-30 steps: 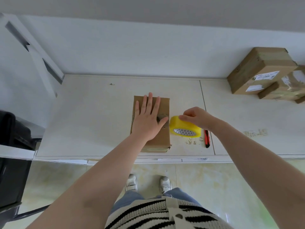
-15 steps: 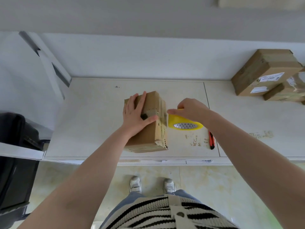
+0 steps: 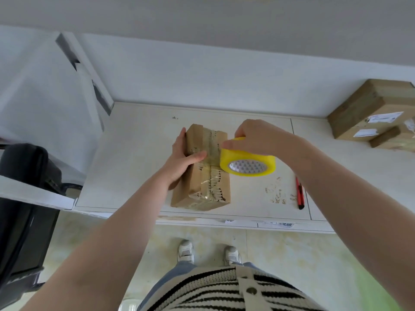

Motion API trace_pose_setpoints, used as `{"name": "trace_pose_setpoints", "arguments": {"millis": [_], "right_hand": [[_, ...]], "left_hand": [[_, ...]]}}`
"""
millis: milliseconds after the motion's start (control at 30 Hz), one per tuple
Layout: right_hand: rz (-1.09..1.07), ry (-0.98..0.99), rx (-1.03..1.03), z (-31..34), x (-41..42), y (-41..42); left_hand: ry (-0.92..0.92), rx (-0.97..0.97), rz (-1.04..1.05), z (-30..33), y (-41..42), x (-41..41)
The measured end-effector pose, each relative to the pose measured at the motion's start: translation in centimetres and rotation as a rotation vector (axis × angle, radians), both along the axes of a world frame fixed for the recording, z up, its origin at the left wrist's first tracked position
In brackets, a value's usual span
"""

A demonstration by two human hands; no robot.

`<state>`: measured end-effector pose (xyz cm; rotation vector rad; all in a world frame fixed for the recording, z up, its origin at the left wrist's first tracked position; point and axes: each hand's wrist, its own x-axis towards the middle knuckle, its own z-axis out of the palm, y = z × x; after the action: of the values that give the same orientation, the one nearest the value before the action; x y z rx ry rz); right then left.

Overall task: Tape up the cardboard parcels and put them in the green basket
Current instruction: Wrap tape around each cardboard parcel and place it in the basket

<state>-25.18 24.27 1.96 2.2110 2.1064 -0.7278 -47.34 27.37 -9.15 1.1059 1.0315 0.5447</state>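
I've got the parcel (image 3: 203, 171) tipped up on the white table (image 3: 134, 153), my left hand (image 3: 179, 158) wrapped round its left side, thumb pressed across the top face to steady it. My right hand (image 3: 253, 138) grips the yellow tape roll (image 3: 247, 163) from above, fingers curled over its rim, and the roll sits right against the parcel's right edge. Clear tape already runs along the middle seam of this one (it looks wrinkled, but it's on), so I'd judge this parcel is partway through its wrap, with the strip not yet cut. The red cutter (image 3: 299, 194) lies on the table to the right of the parcel, well clear of it. Further right, by the wall, more cardboard boxes (image 3: 368, 108) wait stacked. No green basket in sight, so all the putting away looks to be left
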Motion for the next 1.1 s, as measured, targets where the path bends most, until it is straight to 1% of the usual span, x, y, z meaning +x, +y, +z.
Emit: {"name": "trace_pose_setpoints", "arguments": {"millis": [100, 233, 300, 367, 400, 433, 500, 700, 800, 867, 900, 933, 1000, 1033, 1067, 1100], "right_hand": [[-0.02, -0.067, 0.043, 0.2, -0.4, -0.3], [-0.044, -0.103, 0.084, 0.3, -0.9, -0.5], [-0.023, -0.156, 0.086, 0.2, -1.0, -0.5], [0.029, -0.3, 0.065, -0.1, -1.1, -0.5], [0.034, -0.349, 0.04, -0.5, -1.0, -0.5], [0.012, -0.354, 0.009, -1.0, -0.6, -0.6], [-0.07, -0.281, -0.051, -2.5, 0.1, -1.0], [-0.243, 0.013, -0.149, -6.6, 0.6, -2.2], [-0.276, 0.088, -0.183, -7.0, 1.1, -2.4], [-0.276, 0.1, -0.201, -7.4, 1.5, -2.5], [-0.277, 0.099, -0.202, -7.6, 1.6, -2.5], [-0.276, 0.096, -0.2, -7.8, 1.7, -2.5], [-0.269, 0.089, -0.195, -8.0, 1.7, -2.4], [-0.265, 0.085, -0.195, -8.0, 1.7, -2.4], [-0.263, 0.083, -0.196, -8.0, 1.7, -2.3], [-0.262, 0.085, -0.196, -8.1, 1.7, -2.3]], "left_hand": [[-0.145, -0.075, 0.053, -1.0, -0.8, 0.4], [-0.187, -0.094, 0.044, -1.1, -0.6, 0.5], [-0.128, -0.072, 0.019, -1.0, -0.2, -0.1], [0.002, -0.043, 0.004, -0.8, 0.1, -0.8], [0.029, -0.048, -0.006, -0.8, 0.1, -1.1], [0.021, -0.067, -0.01, -0.8, 0.1, -1.2], [-0.022, -0.116, -0.002, -0.6, 0.0, -1.4], [-0.081, -0.139, -0.004, -0.7, 0.2, -1.6], [-0.079, -0.143, -0.039, -0.4, 0.0, -1.1], [-0.036, -0.106, -0.068, 0.4, -0.3, -0.4], [0.046, -0.043, -0.085, 0.8, -0.5, 0.1], [0.212, 0.095, -0.121, 1.3, -0.6, 0.7], [0.673, 0.555, -0.227, 1.9, -1.2, 2.2], [0.811, 0.774, -0.254, 2.0, -1.6, 3.0], [0.885, 0.916, -0.284, 2.1, -2.1, 3.8], [0.939, 0.998, -0.319, 2.0, -2.6, 4.5]]}}
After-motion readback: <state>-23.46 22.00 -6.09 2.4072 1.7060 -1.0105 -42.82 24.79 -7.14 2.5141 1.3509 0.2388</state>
